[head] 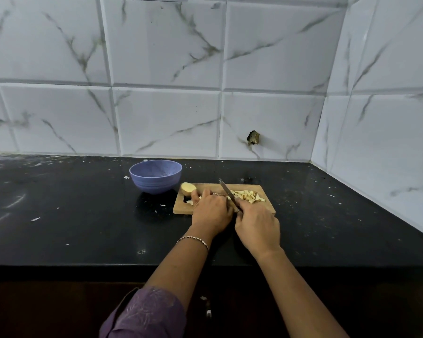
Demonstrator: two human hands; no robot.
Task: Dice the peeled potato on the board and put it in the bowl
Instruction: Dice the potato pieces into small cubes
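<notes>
You are gripping the knife [226, 191] in your right hand [257, 228], blade pointing away between the diced pile [247, 196] and your left hand [210, 209], whose bent fingers are hiding whatever they hold, while the uncut potato half [188, 187] is lying further left, nearest the bowl [156, 175].

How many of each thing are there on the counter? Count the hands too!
Bowl: 1
Board: 1
Knife: 1
Potato half: 1
Diced potato pile: 1
Hands: 2 (left hand, right hand)
Total: 7
</notes>
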